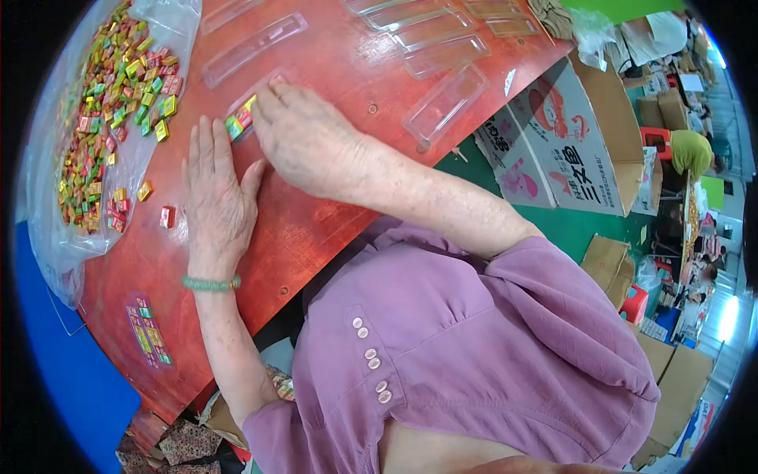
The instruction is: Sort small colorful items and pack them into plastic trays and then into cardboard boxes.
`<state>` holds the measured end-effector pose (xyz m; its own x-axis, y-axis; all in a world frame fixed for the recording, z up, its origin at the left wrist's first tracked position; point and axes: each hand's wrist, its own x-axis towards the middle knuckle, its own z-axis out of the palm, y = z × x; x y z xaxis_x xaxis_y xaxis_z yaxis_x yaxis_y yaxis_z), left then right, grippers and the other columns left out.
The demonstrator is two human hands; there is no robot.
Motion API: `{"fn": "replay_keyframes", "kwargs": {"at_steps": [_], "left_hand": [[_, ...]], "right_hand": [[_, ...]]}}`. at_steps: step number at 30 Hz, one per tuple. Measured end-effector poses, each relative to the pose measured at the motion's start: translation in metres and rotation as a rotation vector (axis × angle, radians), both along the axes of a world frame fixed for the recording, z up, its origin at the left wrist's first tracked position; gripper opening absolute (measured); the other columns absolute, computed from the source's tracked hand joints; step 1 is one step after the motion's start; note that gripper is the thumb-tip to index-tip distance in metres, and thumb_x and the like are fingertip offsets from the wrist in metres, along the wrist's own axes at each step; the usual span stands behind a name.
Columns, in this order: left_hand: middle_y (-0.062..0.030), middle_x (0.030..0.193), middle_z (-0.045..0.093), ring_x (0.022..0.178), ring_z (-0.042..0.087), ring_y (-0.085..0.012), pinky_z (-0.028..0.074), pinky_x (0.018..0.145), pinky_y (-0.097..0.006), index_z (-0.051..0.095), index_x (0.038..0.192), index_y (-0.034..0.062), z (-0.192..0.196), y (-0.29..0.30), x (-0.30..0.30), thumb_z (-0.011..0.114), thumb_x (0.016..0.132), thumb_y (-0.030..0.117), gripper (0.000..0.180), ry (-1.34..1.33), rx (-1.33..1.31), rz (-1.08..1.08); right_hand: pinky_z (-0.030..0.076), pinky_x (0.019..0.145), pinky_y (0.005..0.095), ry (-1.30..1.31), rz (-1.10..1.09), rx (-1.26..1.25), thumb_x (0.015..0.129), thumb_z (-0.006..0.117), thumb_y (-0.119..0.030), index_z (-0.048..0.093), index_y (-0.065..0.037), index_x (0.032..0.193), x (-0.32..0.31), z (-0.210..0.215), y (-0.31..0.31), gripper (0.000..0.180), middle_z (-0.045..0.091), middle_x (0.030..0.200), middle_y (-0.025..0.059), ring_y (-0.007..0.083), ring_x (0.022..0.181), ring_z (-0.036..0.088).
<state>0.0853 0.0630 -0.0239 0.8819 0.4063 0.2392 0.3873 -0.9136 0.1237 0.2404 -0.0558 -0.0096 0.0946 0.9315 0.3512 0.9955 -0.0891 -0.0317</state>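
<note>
My left hand [217, 197] lies flat on the red table with its fingers stretched out, a green bead bracelet [212, 282] round the wrist. Just past its fingertips is a clear plastic tray [276, 79], with a few small colourful wrapped blocks [237, 125] at its near end. Over that tray bends my right hand [304, 134], its fingers curled and pressed together. The back of the hand hides part of the tray and whatever the fingertips pinch.
Loose wrapped blocks [118, 118] heap on a clear plastic sheet [185, 31] at the left. Empty clear trays [446, 107] lie along the table's far side. A filled tray [148, 332] rests near the left corner. Cardboard boxes [553, 134] stand right of the table [339, 229].
</note>
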Motion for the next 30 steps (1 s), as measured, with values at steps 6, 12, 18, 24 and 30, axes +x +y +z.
{"fn": "replay_keyframes", "kwargs": {"at_steps": [6, 12, 18, 24, 30], "left_hand": [[-0.0197, 0.155, 0.046, 0.146, 0.041, -0.0355, 0.032, 0.120, -0.052, 0.045, 0.150, 0.0003, 0.021, -0.023, -0.041, 0.067, 0.097, 0.017, 0.060, 0.061, 0.041, 0.089], [-0.0189, 0.141, 0.059, 0.132, 0.055, -0.0370, 0.044, 0.112, -0.048, 0.059, 0.137, -0.0011, 0.020, -0.045, -0.079, 0.071, 0.089, 0.002, 0.050, -0.152, -0.165, 0.096], [-0.0185, 0.138, 0.061, 0.130, 0.057, -0.0379, 0.044, 0.111, -0.050, 0.063, 0.131, -0.0009, 0.023, -0.061, -0.120, 0.073, 0.089, 0.009, 0.045, -0.216, -0.177, 0.185], [-0.0179, 0.137, 0.063, 0.129, 0.057, -0.0382, 0.046, 0.109, -0.048, 0.066, 0.128, -0.0013, 0.021, -0.064, -0.174, 0.074, 0.088, 0.010, 0.042, -0.226, -0.095, 0.365], [-0.0187, 0.133, 0.065, 0.129, 0.056, -0.0394, 0.047, 0.107, -0.049, 0.071, 0.121, -0.0010, 0.018, -0.051, -0.218, 0.074, 0.091, 0.011, 0.033, -0.199, 0.064, 0.580]], "right_hand": [[0.045, 0.109, 0.0450, 0.050, 0.123, 0.051, 0.088, 0.059, -0.013, 0.057, 0.013, 0.127, -0.044, 0.000, -0.020, 0.047, 0.059, 0.133, 0.0265, 0.0397, 0.126, 0.057], [0.049, 0.102, 0.0466, 0.421, 0.364, 0.063, 0.089, 0.069, -0.012, 0.068, -0.001, 0.114, -0.018, 0.046, -0.060, 0.028, 0.066, 0.124, 0.0193, 0.0359, 0.122, 0.061], [0.050, 0.092, 0.0401, 0.222, -0.269, 0.080, 0.091, 0.075, -0.010, 0.070, -0.001, 0.116, 0.036, 0.029, -0.148, 0.027, 0.068, 0.116, 0.0141, 0.0325, 0.106, 0.063], [0.048, 0.092, 0.0419, 0.172, -0.177, -0.028, 0.091, 0.073, -0.010, 0.068, 0.000, 0.119, 0.007, 0.019, -0.144, 0.030, 0.066, 0.119, 0.0138, 0.0332, 0.107, 0.061], [0.045, 0.095, 0.0430, 0.232, 0.133, -0.125, 0.089, 0.072, -0.011, 0.065, 0.000, 0.123, -0.045, 0.030, -0.073, 0.036, 0.063, 0.123, 0.0131, 0.0325, 0.111, 0.058]]}}
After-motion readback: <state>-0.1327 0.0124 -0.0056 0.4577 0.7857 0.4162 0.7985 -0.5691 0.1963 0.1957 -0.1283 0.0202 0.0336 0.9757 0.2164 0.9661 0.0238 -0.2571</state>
